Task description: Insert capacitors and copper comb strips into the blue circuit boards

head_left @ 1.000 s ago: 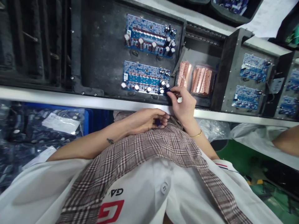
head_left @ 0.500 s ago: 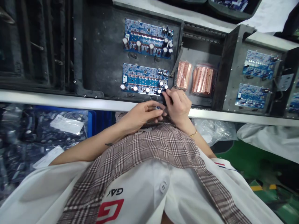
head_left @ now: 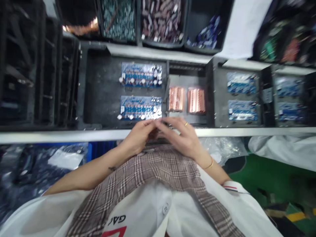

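My left hand (head_left: pixel 140 135) is closed in front of the lower circuit board, its fingers curled in; what they hold is hidden. My right hand (head_left: pixel 182 137) meets it at the fingertips, its fingers smeared by motion. Just beyond both hands lies the lower blue circuit board (head_left: pixel 140 108), with round capacitors (head_left: pixel 143 117) along its near edge and right corner. A second blue circuit board (head_left: pixel 142 74) of the same kind lies behind it. Both boards rest in a black tray (head_left: pixel 101 89).
Bagged copper-coloured strips (head_left: pixel 176 98) lie right of the boards. More boards (head_left: pixel 242 110) sit in trays further right. Bins of small parts (head_left: pixel 161 19) line the back. A pale rail (head_left: pixel 61 135) runs along the front edge, with bagged parts (head_left: pixel 32 171) below left.
My right hand has drawn back from the lower board's near right corner to my left hand. The view has shifted, showing the parts bins at the back.
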